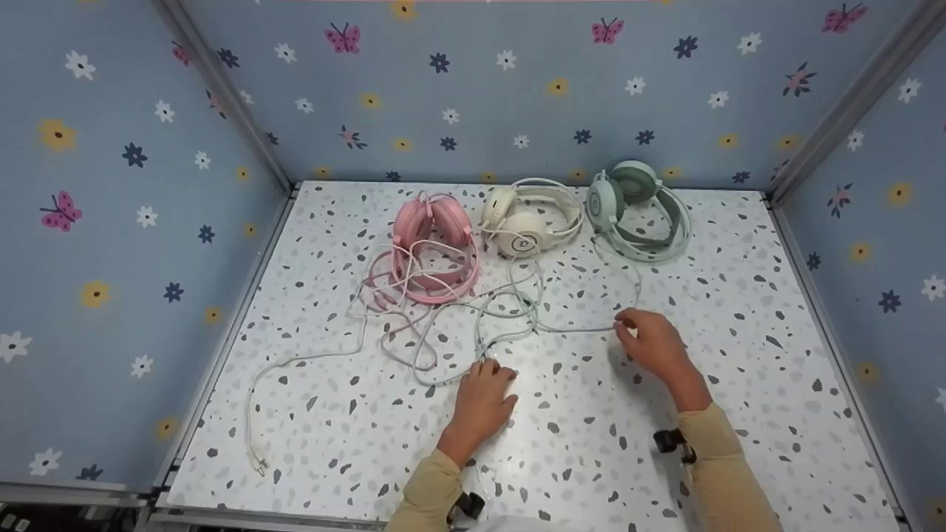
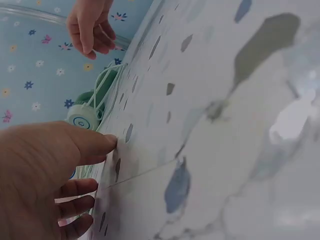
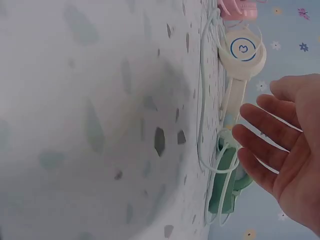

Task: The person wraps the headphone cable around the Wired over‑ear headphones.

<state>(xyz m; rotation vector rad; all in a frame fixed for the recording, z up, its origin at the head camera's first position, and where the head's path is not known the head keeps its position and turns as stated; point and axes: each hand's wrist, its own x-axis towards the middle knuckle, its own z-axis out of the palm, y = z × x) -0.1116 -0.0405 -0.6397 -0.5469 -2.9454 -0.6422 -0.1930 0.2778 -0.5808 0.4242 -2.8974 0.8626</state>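
Note:
Three headphones stand along the back of the table: pink [image 1: 411,224], cream [image 1: 522,235] and pale green [image 1: 606,205]. Their cables are tangled in front of the pink and cream pairs. My left hand [image 1: 482,399] is at the near edge of the tangle, its loosely bent fingers by a pale green cable [image 1: 443,382]; in the left wrist view nothing is seen gripped. Farther right, my right hand [image 1: 656,349] hovers by the bend of the green pair's cable [image 1: 580,330]. Its fingers [image 3: 267,125] are spread and relaxed in the right wrist view, apart from that cable [image 3: 201,125].
A pale cable [image 1: 318,356] runs left from the tangle and ends in a plug [image 1: 260,467] near the front left. Flower-patterned panels [image 1: 488,89] wall the back and sides of the speckled table [image 1: 355,428], with grey metal posts [image 1: 229,96] at the corners.

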